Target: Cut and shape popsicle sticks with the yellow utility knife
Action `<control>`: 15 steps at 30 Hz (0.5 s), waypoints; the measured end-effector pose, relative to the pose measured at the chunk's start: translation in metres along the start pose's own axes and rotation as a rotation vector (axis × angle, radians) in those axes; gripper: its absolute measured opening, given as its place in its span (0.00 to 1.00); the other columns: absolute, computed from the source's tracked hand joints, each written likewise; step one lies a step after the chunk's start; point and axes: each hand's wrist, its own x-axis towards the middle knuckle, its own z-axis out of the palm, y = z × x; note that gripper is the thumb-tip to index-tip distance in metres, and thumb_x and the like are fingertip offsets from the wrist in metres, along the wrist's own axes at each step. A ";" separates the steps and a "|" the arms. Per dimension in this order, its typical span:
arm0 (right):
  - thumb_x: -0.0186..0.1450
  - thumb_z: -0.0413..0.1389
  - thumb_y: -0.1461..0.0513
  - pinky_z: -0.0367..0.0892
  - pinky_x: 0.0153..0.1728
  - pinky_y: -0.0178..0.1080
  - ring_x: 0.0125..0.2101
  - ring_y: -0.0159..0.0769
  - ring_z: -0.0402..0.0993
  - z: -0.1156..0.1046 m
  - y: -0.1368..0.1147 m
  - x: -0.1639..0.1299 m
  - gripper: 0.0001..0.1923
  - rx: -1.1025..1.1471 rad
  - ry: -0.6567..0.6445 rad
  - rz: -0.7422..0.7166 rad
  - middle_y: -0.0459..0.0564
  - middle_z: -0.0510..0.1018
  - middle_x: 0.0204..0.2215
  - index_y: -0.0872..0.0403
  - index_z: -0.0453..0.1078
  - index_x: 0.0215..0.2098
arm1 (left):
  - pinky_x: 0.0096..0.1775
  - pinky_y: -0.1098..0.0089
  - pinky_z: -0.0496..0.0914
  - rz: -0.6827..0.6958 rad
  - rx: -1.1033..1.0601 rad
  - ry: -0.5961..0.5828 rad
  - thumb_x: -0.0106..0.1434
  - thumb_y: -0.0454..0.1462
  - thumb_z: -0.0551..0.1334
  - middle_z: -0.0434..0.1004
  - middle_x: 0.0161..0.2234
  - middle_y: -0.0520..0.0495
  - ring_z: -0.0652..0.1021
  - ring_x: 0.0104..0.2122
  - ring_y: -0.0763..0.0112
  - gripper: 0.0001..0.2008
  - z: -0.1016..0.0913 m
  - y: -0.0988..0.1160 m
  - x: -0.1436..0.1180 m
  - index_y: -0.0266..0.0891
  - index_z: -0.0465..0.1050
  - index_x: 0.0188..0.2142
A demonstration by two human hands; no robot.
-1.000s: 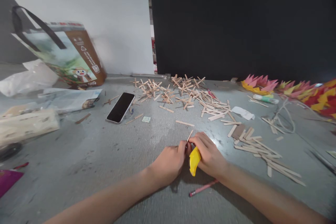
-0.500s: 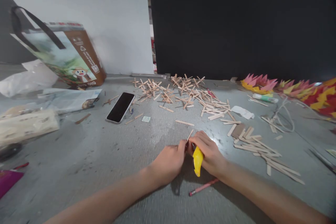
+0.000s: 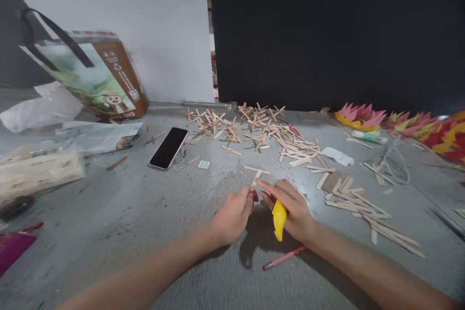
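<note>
My left hand (image 3: pixel 232 213) pinches a short wooden stick (image 3: pixel 255 180) between thumb and fingers, lifted a little above the grey table (image 3: pixel 145 213). Just to the right, my right hand (image 3: pixel 290 206) holds a yellow tool (image 3: pixel 279 219) in its palm, its fingers stretched toward the stick's lower end. A pink pencil (image 3: pixel 284 258) lies on the table below my right wrist. Another loose stick (image 3: pixel 257 170) lies just beyond the hands.
Piles of crossed wooden sticks (image 3: pixel 254 128) spread across the back, with flat sticks (image 3: pixel 363 203) to the right. A black phone (image 3: pixel 168 147) lies left of centre. A printed bag (image 3: pixel 90 77), plastic wrap and paper sit far left. Coloured paper flowers (image 3: pixel 399 123) and a cord are at the right.
Both hands have risen slightly from the table and parted a little. The stick in my left hand now points further up and away, and the yellow tool has tilted more upright.
</note>
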 end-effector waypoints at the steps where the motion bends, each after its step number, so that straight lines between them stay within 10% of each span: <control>1: 0.75 0.56 0.70 0.65 0.35 0.42 0.34 0.40 0.69 -0.001 0.000 0.001 0.26 -0.008 -0.026 -0.009 0.48 0.72 0.32 0.47 0.65 0.68 | 0.33 0.70 0.62 0.012 -0.032 -0.002 0.79 0.44 0.43 0.66 0.27 0.54 0.67 0.26 0.71 0.15 0.000 -0.001 0.001 0.43 0.60 0.38; 15: 0.74 0.55 0.70 0.64 0.37 0.43 0.35 0.41 0.70 -0.002 0.005 -0.002 0.24 0.080 -0.060 -0.023 0.49 0.76 0.35 0.45 0.68 0.65 | 0.33 0.70 0.62 0.008 0.028 -0.046 0.78 0.40 0.45 0.67 0.28 0.54 0.68 0.27 0.71 0.12 0.001 -0.003 0.000 0.42 0.62 0.40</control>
